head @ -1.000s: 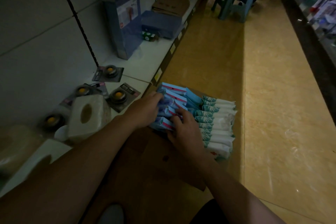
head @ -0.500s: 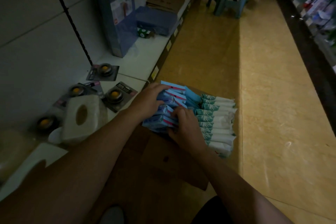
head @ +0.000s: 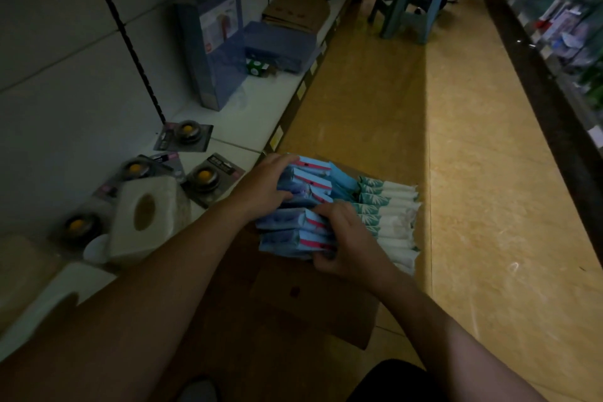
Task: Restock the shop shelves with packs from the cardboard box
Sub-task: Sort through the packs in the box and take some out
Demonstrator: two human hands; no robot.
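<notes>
Low shelf [head: 228, 127] on my L, w/ a wrapped tissue roll [head: 146, 215] lying near its front edge. My left hand [head: 264, 188] curls over the far end of the blue packs [head: 282, 222], fingers on top, thumb at the side. The packs stand in a row inside the cardboard box [head: 310, 303] on the floor [head: 489, 206], just beside the shelf. My right hand [head: 349, 238] grips the nearest blue packs, thumb tucked under. Green-white packs [head: 391, 212] fill the box's R side.
</notes>
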